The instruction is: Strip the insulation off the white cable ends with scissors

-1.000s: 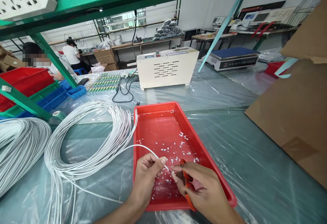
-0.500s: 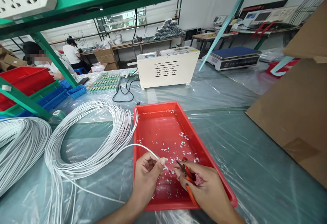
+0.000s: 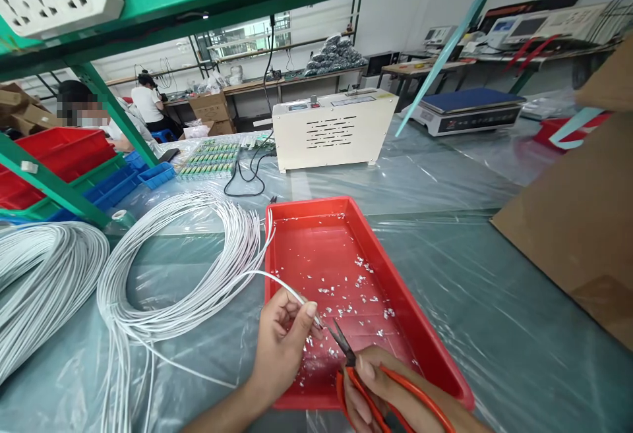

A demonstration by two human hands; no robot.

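Observation:
My left hand (image 3: 283, 337) pinches the end of one white wire (image 3: 270, 279) over the near part of a red tray (image 3: 341, 222). My right hand (image 3: 390, 400) grips orange-handled scissors (image 3: 376, 380) at the bottom edge; their dark blades (image 3: 341, 343) point up at the wire tip. The wire leads back to a coil of white wires (image 3: 182, 268) lying left of the tray. Small white insulation scraps (image 3: 363, 285) are scattered in the tray.
A second white coil (image 3: 44, 281) lies at far left. A white machine box (image 3: 333, 131) stands behind the tray, a scale (image 3: 462, 111) further right, cardboard (image 3: 583, 215) at right. Red and blue bins (image 3: 64, 169) sit on a green rack at left. Other people sit in the background.
My right hand pulled back toward me and shifted its grip to the handles, so the scissor blades now stand open and point at the wire tip. My left hand kept its pinch.

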